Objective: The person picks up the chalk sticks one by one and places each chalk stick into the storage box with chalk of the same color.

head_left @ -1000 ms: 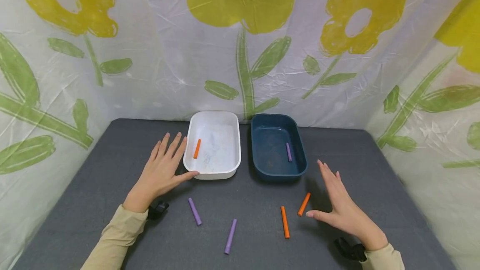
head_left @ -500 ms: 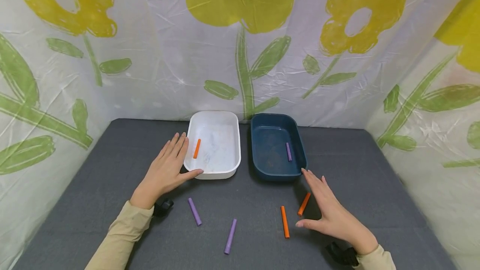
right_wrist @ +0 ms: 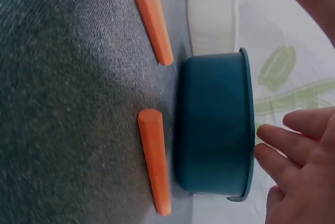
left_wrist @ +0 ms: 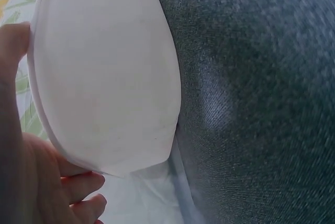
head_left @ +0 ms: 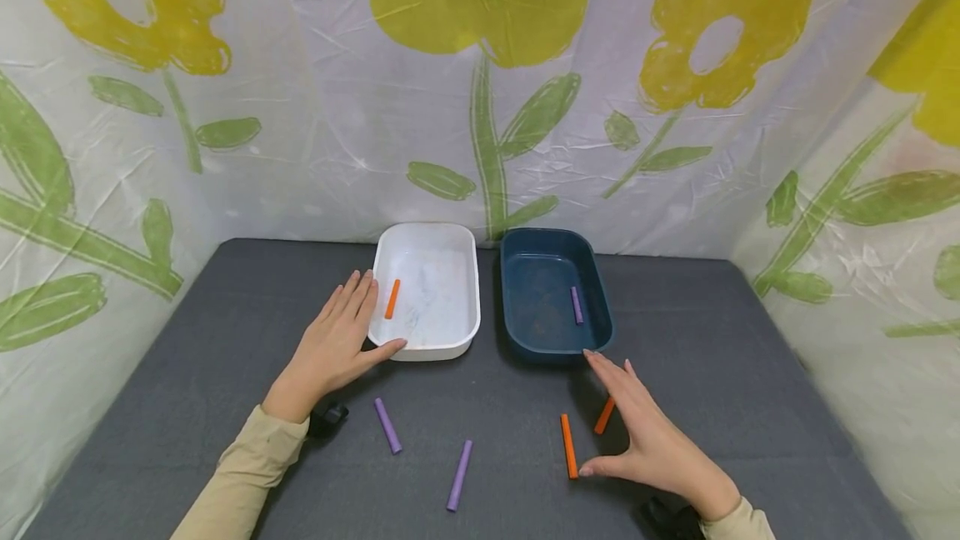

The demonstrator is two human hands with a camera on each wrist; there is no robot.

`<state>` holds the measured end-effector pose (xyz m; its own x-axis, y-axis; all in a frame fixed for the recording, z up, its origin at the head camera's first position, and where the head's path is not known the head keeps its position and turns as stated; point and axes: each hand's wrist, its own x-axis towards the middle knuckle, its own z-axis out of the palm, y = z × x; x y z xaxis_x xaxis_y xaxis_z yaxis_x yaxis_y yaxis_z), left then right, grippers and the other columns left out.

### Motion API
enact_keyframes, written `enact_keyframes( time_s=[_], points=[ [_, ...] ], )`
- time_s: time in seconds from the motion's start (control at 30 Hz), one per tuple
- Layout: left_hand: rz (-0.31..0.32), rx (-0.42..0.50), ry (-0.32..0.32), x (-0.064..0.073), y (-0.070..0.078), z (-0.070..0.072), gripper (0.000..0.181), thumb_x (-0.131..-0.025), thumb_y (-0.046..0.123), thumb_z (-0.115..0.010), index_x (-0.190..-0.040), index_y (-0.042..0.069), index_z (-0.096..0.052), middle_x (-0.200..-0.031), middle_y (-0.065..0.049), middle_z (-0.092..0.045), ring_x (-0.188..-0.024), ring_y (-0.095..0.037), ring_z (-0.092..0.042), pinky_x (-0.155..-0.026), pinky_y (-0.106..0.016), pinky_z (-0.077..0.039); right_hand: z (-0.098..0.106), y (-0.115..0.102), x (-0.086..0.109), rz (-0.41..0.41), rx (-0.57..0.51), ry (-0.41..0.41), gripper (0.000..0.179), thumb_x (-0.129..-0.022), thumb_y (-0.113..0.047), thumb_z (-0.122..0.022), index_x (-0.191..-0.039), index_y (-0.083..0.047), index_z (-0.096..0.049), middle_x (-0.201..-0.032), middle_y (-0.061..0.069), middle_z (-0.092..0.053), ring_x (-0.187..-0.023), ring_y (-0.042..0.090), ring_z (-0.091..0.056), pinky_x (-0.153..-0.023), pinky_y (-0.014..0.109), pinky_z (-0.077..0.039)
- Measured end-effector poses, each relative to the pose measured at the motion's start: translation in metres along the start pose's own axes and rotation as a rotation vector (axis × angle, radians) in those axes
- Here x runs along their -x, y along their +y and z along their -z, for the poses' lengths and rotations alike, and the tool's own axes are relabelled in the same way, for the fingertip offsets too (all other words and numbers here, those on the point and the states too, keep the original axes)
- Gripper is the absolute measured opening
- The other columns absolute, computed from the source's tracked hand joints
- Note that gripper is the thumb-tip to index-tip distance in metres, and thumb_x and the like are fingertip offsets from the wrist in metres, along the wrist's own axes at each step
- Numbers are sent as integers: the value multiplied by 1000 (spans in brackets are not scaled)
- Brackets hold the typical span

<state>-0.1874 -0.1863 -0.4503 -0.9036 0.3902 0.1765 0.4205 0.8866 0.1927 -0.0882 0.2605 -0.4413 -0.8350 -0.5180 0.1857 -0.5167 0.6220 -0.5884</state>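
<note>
My left hand (head_left: 330,357) is at the near left corner of the white tray (head_left: 438,298), fingers straight along its left side and thumb at the near rim. In the left wrist view, thumb and fingers lie at the rim. An orange stick (head_left: 392,299) lies inside. My right hand (head_left: 656,444), thumb spread from straight fingers, hovers above two more orange sticks on the table, the left stick (head_left: 569,447) by the thumb tip and the right stick (head_left: 603,417) partly hidden. Its fingertips appear near the rim of the dark blue tray (head_left: 540,294); touching, I cannot tell.
One purple stick (head_left: 577,305) lies in the dark blue tray. Two others, a left purple stick (head_left: 387,426) and a middle purple stick (head_left: 460,476), lie on the grey tablecloth (head_left: 510,407). A flowered curtain (head_left: 322,107) hangs behind and at both sides.
My right hand has moved left and slightly nearer, over the orange sticks. My left hand has shifted a little right, closer against the white tray. The trays and sticks stay put.
</note>
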Motion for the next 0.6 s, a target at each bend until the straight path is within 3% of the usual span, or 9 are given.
enact_keyframes(
  time_s=[0.1,0.17,0.27,0.33,0.4,0.43,0.5,0.6],
  points=[
    [7,3,-5,1,1,0,103,-92,69,-50,-155,-7,-19,-162,-23,-17,-151,-35,-7,-122,-46,-7,-3,-1,0,-6,-33,-4,123,-66,-44,-91,-160,-17,-18,-162,6,-23,-148,32,-20,-120,25,4],
    [9,9,-8,1,2,1,102,-92,68,-50,-154,-7,-19,-162,-23,-17,-151,-35,-7,-122,-47,-8,-5,-1,1,-23,-52,-7,118,-67,-43,-91,-159,-18,-22,-160,6,-27,-147,37,-21,-122,40,-6],
    [11,16,-9,1,3,1,102,-93,67,-50,-154,-8,-18,-162,-23,-16,-151,-35,-7,-122,-47,-8,-8,-1,3,-52,-64,-1,111,-68,-45,-90,-157,-24,-28,-157,2,-34,-145,41,-23,-115,61,-21],
    [11,17,-10,0,3,0,102,-94,67,-49,-154,-8,-17,-162,-24,-14,-151,-35,-7,-122,-48,-8,-11,0,4,-52,-59,7,106,-67,-47,-90,-155,-26,-33,-153,-2,-39,-143,40,-27,-115,58,-25],
    [12,16,-9,-1,4,-1,102,-94,67,-48,-155,-8,-16,-162,-24,-12,-151,-36,-6,-121,-48,-8,-14,2,4,-45,-51,4,103,-67,-47,-89,-153,-23,-38,-151,-4,-42,-142,38,-31,-120,39,-21],
    [13,14,-10,-1,4,-2,101,-94,66,-48,-155,-8,-16,-162,-24,-12,-151,-36,-6,-121,-48,-9,-15,3,4,-43,-45,-5,103,-67,-48,-89,-152,-22,-40,-150,-5,-43,-141,36,-33,-120,38,-20],
    [17,12,-12,-1,4,-3,101,-95,66,-47,-154,-9,-15,-162,-25,-10,-151,-37,-6,-121,-49,-9,-17,4,4,-29,-36,-25,101,-66,-50,-89,-150,-17,-43,-149,-4,-45,-141,37,-34,-120,40,-18],
    [22,16,-13,-1,5,-4,101,-95,66,-46,-154,-9,-14,-162,-25,-10,-151,-37,-6,-121,-50,-10,-19,4,3,-22,-29,-56,102,-65,-52,-89,-149,-14,-45,-148,-2,-46,-141,39,-33,-114,62,-23]
  ],
)
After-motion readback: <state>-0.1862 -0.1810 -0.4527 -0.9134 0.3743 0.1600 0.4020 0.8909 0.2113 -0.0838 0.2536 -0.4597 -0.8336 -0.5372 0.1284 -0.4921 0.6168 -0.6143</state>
